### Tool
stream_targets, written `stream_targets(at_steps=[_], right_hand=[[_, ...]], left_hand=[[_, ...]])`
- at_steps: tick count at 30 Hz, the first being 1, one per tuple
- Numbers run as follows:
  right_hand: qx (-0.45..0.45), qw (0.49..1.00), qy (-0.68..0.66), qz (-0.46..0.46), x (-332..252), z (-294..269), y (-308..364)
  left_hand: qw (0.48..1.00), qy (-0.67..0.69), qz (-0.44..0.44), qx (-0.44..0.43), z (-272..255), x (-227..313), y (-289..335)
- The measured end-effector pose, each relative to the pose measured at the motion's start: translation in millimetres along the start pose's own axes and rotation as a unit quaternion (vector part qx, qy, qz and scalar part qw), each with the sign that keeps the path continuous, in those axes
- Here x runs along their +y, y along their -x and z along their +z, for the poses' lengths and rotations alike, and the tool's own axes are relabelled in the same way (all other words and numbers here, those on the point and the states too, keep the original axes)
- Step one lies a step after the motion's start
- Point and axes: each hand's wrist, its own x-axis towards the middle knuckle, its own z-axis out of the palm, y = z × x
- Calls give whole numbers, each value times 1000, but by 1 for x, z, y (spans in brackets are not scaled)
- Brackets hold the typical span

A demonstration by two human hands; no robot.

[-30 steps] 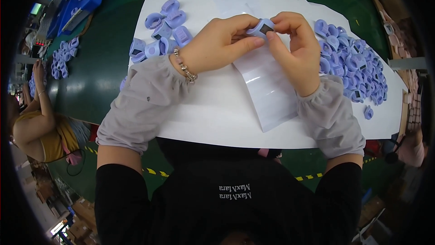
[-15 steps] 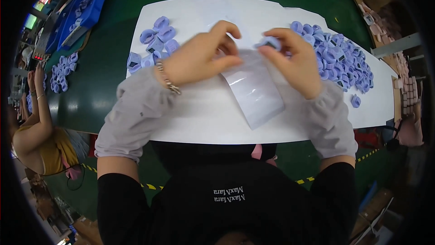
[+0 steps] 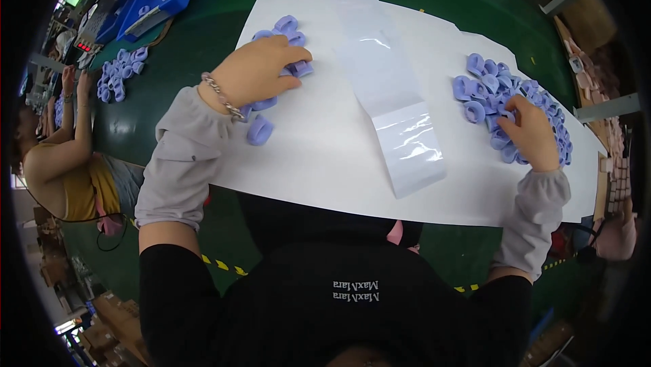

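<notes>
Lavender plastic is at both hands: small loop-shaped pieces with wide bands, gathered in two groups on the smooth white sheet (image 3: 319, 170) that covers this part of the worktop. The larger one, a dense lavender pile (image 3: 498, 82), spreads along the right edge of the sheet. The smaller one, a loose lavender cluster (image 3: 286, 25), lies by the left edge toward the far left corner, with a single lavender loop (image 3: 260, 130) nearer the person and close to that same edge.

The hands are well apart, one at each group. The left hand (image 3: 256, 72) reaches over the cluster from its near side, fingers and thumb spread, with a lavender piece showing between their tips; I cannot tell whether it is gripped. The right hand (image 3: 532, 135) is at the near side of the pile, thumb and forefinger bent in among the loops; whether they have closed on one is hidden. The pile thus lies ahead of and around the right fingertips, and the loops in it point every which way, sharing no common axis.

Between the hands, touched by neither, lies a long strip of clear glossy film (image 3: 409, 143). Its long axis runs from beyond the far edge toward the near edge, slanting rightward, its near end stopping short of that edge. The left fingertips are nearer to it.
</notes>
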Motion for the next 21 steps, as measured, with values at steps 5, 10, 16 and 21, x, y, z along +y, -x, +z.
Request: stream_targets(at_steps=[5,10,16,21], right_hand=[[81,990,116,-11,-18,4,5],[148,967,-160,-132,-90,27,-20],[52,828,-507,-231,-129,105,-45],[-37,827,-503,-249,-114,110,-51]], left_hand=[[996,73,0,61,-2,12,-10],[885,457,-12,87,9,67,-34],[722,684,-108,0,40,82,-58],[691,710,-131,-33,50,71,-55]])
